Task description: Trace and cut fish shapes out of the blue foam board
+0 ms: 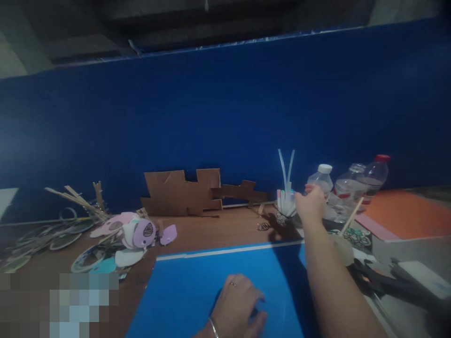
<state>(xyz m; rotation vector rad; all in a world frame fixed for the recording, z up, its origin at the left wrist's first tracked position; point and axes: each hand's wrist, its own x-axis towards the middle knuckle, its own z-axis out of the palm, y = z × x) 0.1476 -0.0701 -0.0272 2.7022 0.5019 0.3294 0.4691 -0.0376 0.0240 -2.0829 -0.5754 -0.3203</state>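
My left hand (241, 305) rests low over a blue board (183, 281) with a pale edge. Its fingers curve loosely, a gap shows between thumb and fingers, and nothing is in it. Stretched far forward, my right hand (312, 202) is beside a clear cup of markers (284, 206), from which two translucent glue sticks (283, 166) rise. It overlaps a clear plastic bottle with a white cap (324, 169). Its fingers are partly hidden, and I cannot tell whether it grips anything. My right forearm crosses the board's right edge.
Brown cardboard pieces (169, 192) lean on the blue wall. Left are purple and white cutouts (144, 232), rings (63, 241) and wooden sticks (82, 199). Right stand a red-capped bottle (378, 171) and an uncapped bottle (350, 183), by orange sheets (405, 213) and a black-handled tool (387, 281).
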